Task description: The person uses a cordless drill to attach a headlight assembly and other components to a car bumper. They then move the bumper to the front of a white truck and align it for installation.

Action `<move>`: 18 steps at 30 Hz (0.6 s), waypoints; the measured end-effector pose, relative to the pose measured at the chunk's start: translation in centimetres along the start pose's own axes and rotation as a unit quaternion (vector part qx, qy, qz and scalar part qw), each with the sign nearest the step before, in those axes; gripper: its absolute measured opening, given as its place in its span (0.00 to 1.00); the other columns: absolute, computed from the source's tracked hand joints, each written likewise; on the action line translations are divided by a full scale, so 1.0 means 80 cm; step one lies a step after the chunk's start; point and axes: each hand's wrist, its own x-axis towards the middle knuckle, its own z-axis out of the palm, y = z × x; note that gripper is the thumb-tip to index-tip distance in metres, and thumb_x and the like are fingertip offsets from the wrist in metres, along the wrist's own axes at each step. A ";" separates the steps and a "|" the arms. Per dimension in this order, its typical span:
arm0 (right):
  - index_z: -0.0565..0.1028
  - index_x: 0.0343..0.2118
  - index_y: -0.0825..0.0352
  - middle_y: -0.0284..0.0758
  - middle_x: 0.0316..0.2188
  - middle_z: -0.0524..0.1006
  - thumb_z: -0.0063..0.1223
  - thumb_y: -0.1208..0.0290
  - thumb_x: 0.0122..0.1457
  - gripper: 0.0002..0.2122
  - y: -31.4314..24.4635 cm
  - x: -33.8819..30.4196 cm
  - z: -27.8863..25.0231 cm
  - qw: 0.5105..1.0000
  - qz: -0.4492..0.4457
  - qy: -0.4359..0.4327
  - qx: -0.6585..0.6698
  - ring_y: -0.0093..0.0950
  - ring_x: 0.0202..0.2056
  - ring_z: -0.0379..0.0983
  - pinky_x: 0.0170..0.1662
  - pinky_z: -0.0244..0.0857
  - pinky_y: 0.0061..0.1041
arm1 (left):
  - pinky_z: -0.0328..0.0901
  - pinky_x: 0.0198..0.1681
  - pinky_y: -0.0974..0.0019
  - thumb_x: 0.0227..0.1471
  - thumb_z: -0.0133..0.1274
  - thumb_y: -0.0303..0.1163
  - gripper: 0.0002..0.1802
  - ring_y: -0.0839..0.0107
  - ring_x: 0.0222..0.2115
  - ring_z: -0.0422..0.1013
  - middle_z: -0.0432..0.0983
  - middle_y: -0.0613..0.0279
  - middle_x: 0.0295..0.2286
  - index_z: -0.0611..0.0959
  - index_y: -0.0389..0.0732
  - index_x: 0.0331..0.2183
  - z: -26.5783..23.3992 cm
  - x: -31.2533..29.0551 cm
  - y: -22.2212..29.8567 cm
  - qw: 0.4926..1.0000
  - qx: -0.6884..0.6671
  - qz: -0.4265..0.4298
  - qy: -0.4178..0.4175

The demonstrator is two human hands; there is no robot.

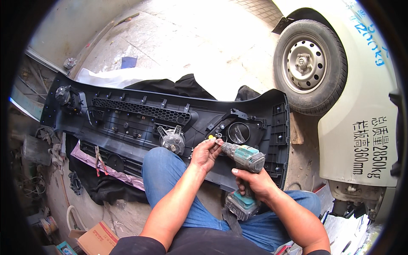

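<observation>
My right hand [257,182] is wrapped round the handle of a teal and black cordless drill [248,158], its battery low over my lap. The drill's nose points left, to the fingertips of my left hand [205,154]. Those fingers are pinched together at the tip; what they hold is too small to make out. Beneath both hands lies a large black plastic bumper [140,106], its ribbed inner side upward. A round fog lamp [172,139] rests on it by my left knee. Right of my left fingertips is the bumper's round opening [239,132].
Another lamp [63,95] sits at the bumper's left end. Red-handled pliers [98,160] lie on a pink strip [125,175] at its near edge. A pale vehicle with a wheel [304,61] stands at the right. A cardboard box [98,239] is at lower left.
</observation>
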 end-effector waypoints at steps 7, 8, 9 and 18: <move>0.77 0.41 0.64 0.28 0.22 0.75 0.69 0.67 0.65 0.11 0.004 0.001 0.001 1.000 0.006 0.002 0.011 0.20 0.21 0.72 0.25 0.68 0.25 | 0.83 0.50 0.62 0.70 0.56 0.26 0.08 0.64 0.44 0.85 0.86 0.52 0.43 0.82 0.35 0.47 0.002 -0.001 0.000 1.000 0.008 0.002 0.005; 0.77 0.41 0.64 0.28 0.23 0.75 0.69 0.67 0.65 0.11 0.004 0.001 0.001 1.000 0.015 0.004 0.013 0.20 0.21 0.71 0.25 0.68 0.25 | 0.83 0.50 0.62 0.70 0.56 0.26 0.08 0.64 0.45 0.85 0.86 0.52 0.43 0.82 0.35 0.47 0.002 -0.002 0.000 1.000 0.014 0.001 0.021; 0.76 0.42 0.64 0.28 0.23 0.75 0.69 0.67 0.65 0.11 0.003 0.001 0.001 1.000 0.008 0.002 0.013 0.20 0.21 0.71 0.25 0.68 0.25 | 0.83 0.49 0.62 0.70 0.55 0.26 0.08 0.64 0.45 0.85 0.86 0.52 0.42 0.82 0.35 0.47 0.003 -0.002 0.000 1.000 0.009 0.005 0.009; 0.76 0.42 0.64 0.28 0.22 0.75 0.69 0.67 0.66 0.11 0.004 0.002 0.000 1.000 0.011 -0.008 0.015 0.20 0.21 0.71 0.25 0.68 0.25 | 0.84 0.48 0.64 0.70 0.54 0.27 0.08 0.65 0.43 0.85 0.86 0.52 0.42 0.82 0.34 0.46 0.006 -0.003 0.000 1.000 0.009 0.008 0.009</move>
